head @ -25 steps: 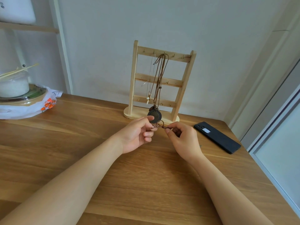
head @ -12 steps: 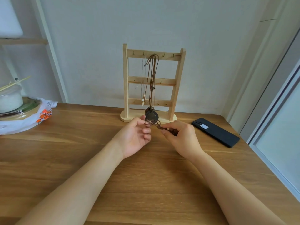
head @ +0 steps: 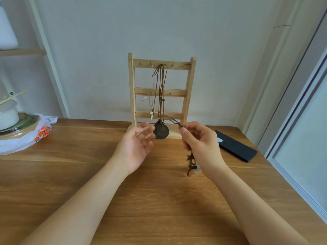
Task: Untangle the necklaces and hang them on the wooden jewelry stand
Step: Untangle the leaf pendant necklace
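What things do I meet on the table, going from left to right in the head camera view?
White plastic bag → left hand → round dark pendant → right hand → black phone.

You see a wooden table [head: 70, 174] set against a pale wall [head: 221, 59]. On the table's far right lies a black phone [head: 237, 147], flat. At its far left edge sits a white plastic bag [head: 26, 140] with orange print, holding a lidded bowl [head: 10, 119].
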